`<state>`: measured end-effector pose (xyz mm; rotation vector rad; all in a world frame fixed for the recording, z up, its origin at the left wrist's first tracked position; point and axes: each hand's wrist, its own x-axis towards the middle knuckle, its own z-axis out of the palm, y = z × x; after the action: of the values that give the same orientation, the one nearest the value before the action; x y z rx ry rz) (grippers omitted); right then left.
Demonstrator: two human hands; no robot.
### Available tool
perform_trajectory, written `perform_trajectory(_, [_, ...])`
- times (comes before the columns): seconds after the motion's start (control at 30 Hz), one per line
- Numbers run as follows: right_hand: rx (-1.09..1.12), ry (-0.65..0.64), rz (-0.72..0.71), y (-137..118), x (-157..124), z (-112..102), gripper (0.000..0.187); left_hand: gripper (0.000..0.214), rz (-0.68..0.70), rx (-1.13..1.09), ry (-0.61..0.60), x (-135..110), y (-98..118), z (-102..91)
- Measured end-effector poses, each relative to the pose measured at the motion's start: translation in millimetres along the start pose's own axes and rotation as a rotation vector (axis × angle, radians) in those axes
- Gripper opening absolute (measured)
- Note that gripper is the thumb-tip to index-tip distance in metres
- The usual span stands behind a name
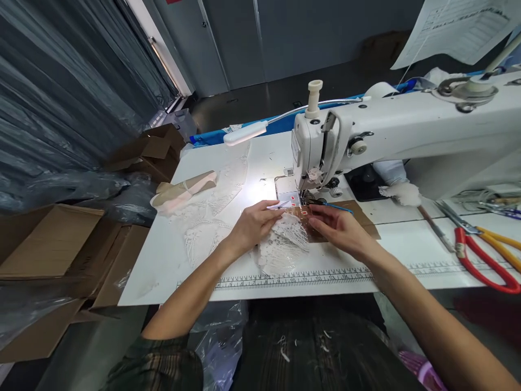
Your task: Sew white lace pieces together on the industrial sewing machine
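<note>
At the needle of the white sewing machine [319, 146], both hands work over a piece of white lace fabric [283, 250]. My left hand [254, 225] pinches the lace from the left, its fingers closed; a small pale pointed piece [280, 205] shows at its fingertips. On the other side, my right hand [340, 227] has thumb and fingers curled at the lace's right edge, just by the presser foot. Beneath it lies a brown sheet [364, 221]. Behind the right fingers shows a thin blue tool [340, 207]; whether the hand holds it, I cannot tell.
More white lace [207, 228] and a tied roll [185, 190] lie on the table's left. Red-handled scissors [480, 260] and yellow-handled scissors [502, 247] rest at the right. A lamp [246, 133] reaches over the bed. Cardboard boxes [52, 239] stand on the left.
</note>
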<state>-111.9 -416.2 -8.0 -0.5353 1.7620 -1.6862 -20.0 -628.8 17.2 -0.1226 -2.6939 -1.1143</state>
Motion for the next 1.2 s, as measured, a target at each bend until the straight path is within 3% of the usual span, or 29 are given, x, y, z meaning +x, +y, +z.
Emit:
perform_trajectory(0.13, [-0.500,0.241,-0.332,7,-14,0,0.032,0.018,0.095,0.294,0.060,-1,3,-2.5])
perform_trajectory(0.2, [-0.634,0.261,-0.451,5,-27,6,0.025,0.015,0.090,0.368,0.064,-5,11,-9.1])
perform_trajectory(0.4, [-0.735,-0.044,-0.674,7,-57,59,0.027,0.027,-0.117,0.430,-0.166,-40,46,-31.5])
perform_trajectory(0.5, [-0.811,-0.100,-0.666,16,-51,80,0.022,0.027,-0.202,0.328,-0.216,-61,51,-31.3])
perform_trajectory(0.63, [-0.695,-0.074,-0.583,19,-36,80,0.026,0.021,-0.306,0.151,-0.150,-79,42,-23.3])
perform_trajectory(0.8, [-0.233,-0.027,-0.390,-3,-26,57,0.018,0.022,-0.335,-0.147,0.326,-78,31,-9.7])
perform_trajectory(0.87, [-0.168,0.019,-0.328,-11,-21,49,0.021,0.022,-0.288,-0.240,0.428,-70,32,-3.7])
perform_trajectory(1.0, [-0.353,0.053,-0.314,-18,-14,41,0.026,0.023,-0.251,-0.290,0.359,-56,32,3.1])
perform_trajectory(1.2, [-0.628,0.043,-0.529,-4,-11,52,0.021,0.022,-0.340,-0.169,0.358,-62,29,0.5])
